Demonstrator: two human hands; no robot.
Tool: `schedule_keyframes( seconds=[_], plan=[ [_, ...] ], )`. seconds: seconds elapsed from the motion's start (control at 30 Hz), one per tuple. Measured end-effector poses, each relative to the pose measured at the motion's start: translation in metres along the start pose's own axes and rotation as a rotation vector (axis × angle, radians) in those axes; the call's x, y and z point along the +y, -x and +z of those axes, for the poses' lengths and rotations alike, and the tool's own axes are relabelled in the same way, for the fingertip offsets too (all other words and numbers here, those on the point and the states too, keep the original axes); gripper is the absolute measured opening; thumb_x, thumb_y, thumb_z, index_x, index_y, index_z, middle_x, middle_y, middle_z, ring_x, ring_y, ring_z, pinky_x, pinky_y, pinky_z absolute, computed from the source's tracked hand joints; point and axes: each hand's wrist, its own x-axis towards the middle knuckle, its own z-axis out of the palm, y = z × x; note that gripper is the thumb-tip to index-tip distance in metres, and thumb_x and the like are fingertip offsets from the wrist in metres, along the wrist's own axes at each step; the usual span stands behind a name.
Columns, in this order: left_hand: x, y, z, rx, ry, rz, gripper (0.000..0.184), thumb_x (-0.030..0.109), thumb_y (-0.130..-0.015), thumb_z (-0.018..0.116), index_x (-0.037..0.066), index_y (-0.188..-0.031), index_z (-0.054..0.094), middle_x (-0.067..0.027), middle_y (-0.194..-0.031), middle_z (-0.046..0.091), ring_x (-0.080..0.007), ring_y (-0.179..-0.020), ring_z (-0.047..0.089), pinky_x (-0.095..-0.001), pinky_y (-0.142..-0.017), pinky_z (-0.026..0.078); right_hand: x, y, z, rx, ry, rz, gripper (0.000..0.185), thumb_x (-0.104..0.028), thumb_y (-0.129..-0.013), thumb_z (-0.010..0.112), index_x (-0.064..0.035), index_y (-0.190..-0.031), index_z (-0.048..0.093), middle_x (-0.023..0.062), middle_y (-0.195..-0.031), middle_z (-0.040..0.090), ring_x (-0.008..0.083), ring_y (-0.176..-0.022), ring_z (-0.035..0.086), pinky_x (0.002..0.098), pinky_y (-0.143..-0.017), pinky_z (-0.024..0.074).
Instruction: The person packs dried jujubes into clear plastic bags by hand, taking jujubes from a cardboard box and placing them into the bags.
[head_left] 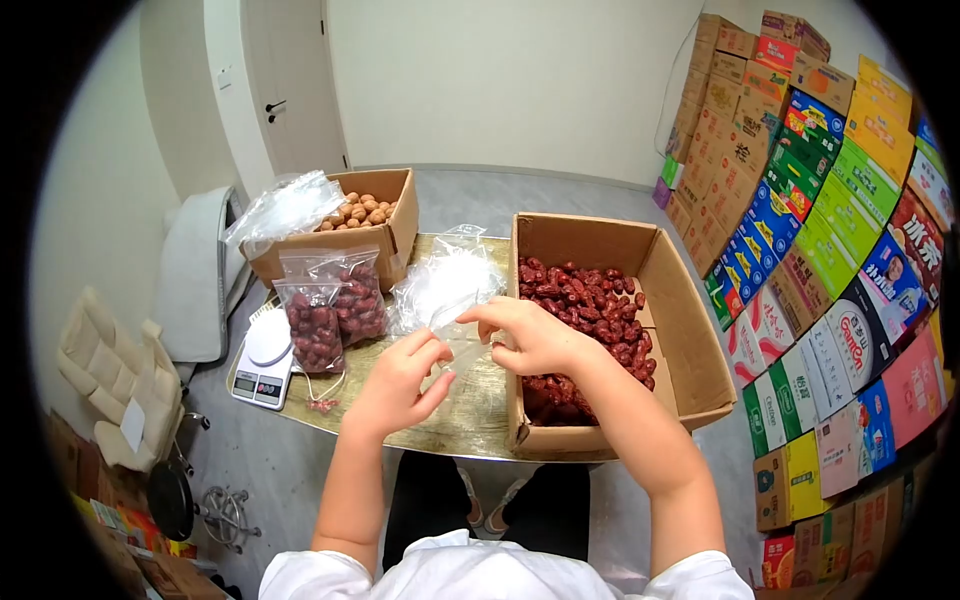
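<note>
Between my two hands is a clear plastic bag (466, 354), thin and hard to make out against the table. My left hand (402, 386) grips its left side with bent fingers, and my right hand (535, 338) has its edge on the right, with index finger and thumb curled round it. Just beyond them lies a pile of clear plastic bags (448, 280). To the right, under my right forearm, stands a cardboard box (690, 350) of dried red dates (590, 310). Left of my hands, two filled bags of dates (316, 328) stand upright side by side.
A white kitchen scale (266, 358) sits at the table's (430, 432) left edge. Behind it is a cardboard box (398, 225) of walnuts (366, 211), with more plastic bags (288, 212) on its rim. Stacked cartons (800, 250) line the right wall; a cream chair (122, 385) is at left.
</note>
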Motion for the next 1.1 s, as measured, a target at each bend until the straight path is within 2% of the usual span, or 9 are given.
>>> schedule_keyframes(
  seconds=[0.13, 0.23, 0.27, 0.37, 0.5, 0.6, 0.67, 0.9, 1.1],
  plan=[
    [0.009, 0.001, 0.004, 0.036, -0.064, 0.047, 0.018, 0.002, -0.079, 0.071, 0.005, -0.095, 0.062, -0.012, -0.083, 0.054, -0.0315, -0.075, 0.06, -0.0393, -0.065, 0.048, 0.001, 0.0, -0.007, 0.01, 0.025, 0.013, 0.056, 0.001, -0.07, 0.058, -0.006, -0.125, 0.061, 0.0105, -0.085, 0.065, 0.0261, -0.086, 0.065, 0.037, -0.078, 0.0527],
    [0.015, 0.002, 0.023, 0.107, -0.066, 0.071, 0.016, -0.004, -0.078, 0.07, 0.004, -0.091, 0.066, -0.0114, -0.083, 0.056, -0.0283, -0.069, 0.059, -0.0373, -0.06, 0.047, -0.004, 0.0, -0.025, -0.013, -0.136, 0.08, 0.045, -0.005, -0.074, 0.058, -0.0025, -0.118, 0.063, 0.0138, -0.095, 0.07, 0.027, -0.091, 0.066, 0.0381, -0.083, 0.0526],
    [0.02, 0.0, 0.032, 0.099, -0.035, 0.083, 0.016, -0.004, -0.078, 0.07, 0.004, -0.091, 0.066, -0.0114, -0.083, 0.056, -0.0283, -0.069, 0.059, -0.0373, -0.06, 0.047, 0.006, 0.002, -0.028, 0.065, -0.121, -0.015, 0.041, -0.008, -0.078, 0.062, -0.0023, -0.118, 0.063, 0.0132, -0.1, 0.069, 0.0239, -0.093, 0.065, 0.0363, -0.083, 0.0539],
    [0.036, -0.004, 0.05, 0.206, -0.049, 0.001, 0.014, -0.003, -0.078, 0.071, 0.005, -0.09, 0.068, -0.0101, -0.079, 0.054, -0.0278, -0.07, 0.059, -0.0375, -0.062, 0.047, 0.01, 0.012, -0.056, 0.092, -0.251, 0.178, 0.035, -0.01, -0.086, 0.07, -0.0007, -0.119, 0.063, 0.008, -0.112, 0.062, 0.017, -0.1, 0.062, 0.0351, -0.088, 0.0527],
    [0.044, -0.009, 0.073, 0.257, -0.091, 0.0, 0.015, -0.003, -0.077, 0.072, 0.005, -0.089, 0.068, -0.01, -0.078, 0.053, -0.0277, -0.071, 0.059, -0.0376, -0.062, 0.046, 0.045, 0.044, -0.073, -0.108, 0.243, 0.363, 0.03, -0.007, -0.081, 0.071, -0.0029, -0.11, 0.067, 0.0132, -0.095, 0.068, 0.0263, -0.09, 0.067, 0.0367, -0.084, 0.055],
    [0.047, -0.009, 0.079, 0.298, -0.125, -0.014, 0.02, -0.003, -0.072, 0.071, 0.008, -0.089, 0.067, -0.0089, -0.081, 0.053, -0.0275, -0.072, 0.059, -0.0384, -0.061, 0.047, 0.055, 0.072, -0.063, -0.323, 0.547, 0.563, 0.027, -0.006, -0.076, 0.067, -0.0085, -0.102, 0.072, 0.0152, -0.097, 0.072, 0.0331, -0.095, 0.069, 0.0438, -0.084, 0.0545],
    [0.045, -0.005, 0.08, 0.293, -0.135, -0.025, 0.02, -0.003, -0.072, 0.071, 0.008, -0.089, 0.067, -0.0089, -0.081, 0.053, -0.0277, -0.073, 0.059, -0.0384, -0.061, 0.047, 0.067, 0.084, -0.051, -0.36, 0.56, 0.652, 0.028, -0.005, -0.075, 0.069, -0.0106, -0.102, 0.073, 0.0148, -0.099, 0.072, 0.0333, -0.098, 0.069, 0.0444, -0.086, 0.0546],
    [0.041, 0.013, 0.072, 0.306, -0.069, -0.165, 0.017, -0.005, -0.075, 0.073, 0.005, -0.087, 0.07, -0.0089, -0.082, 0.053, -0.0261, -0.069, 0.057, -0.0371, -0.06, 0.045, 0.07, 0.078, -0.038, -0.561, 0.577, 0.723, 0.046, -0.02, -0.08, 0.073, -0.0108, -0.124, 0.062, 0.016, -0.11, 0.07, 0.0339, -0.105, 0.066, 0.0451, -0.09, 0.0532],
    [0.048, 0.01, 0.051, 0.344, -0.106, -0.193, 0.017, -0.007, -0.075, 0.071, 0.005, -0.087, 0.069, -0.0093, -0.081, 0.051, -0.0274, -0.07, 0.055, -0.0375, -0.061, 0.045, 0.068, 0.076, -0.021, -0.617, 0.672, 0.668, 0.045, -0.02, -0.085, 0.068, -0.0158, -0.129, 0.062, 0.0117, -0.125, 0.065, 0.0307, -0.113, 0.064, 0.0444, -0.092, 0.0536]
  ],
)
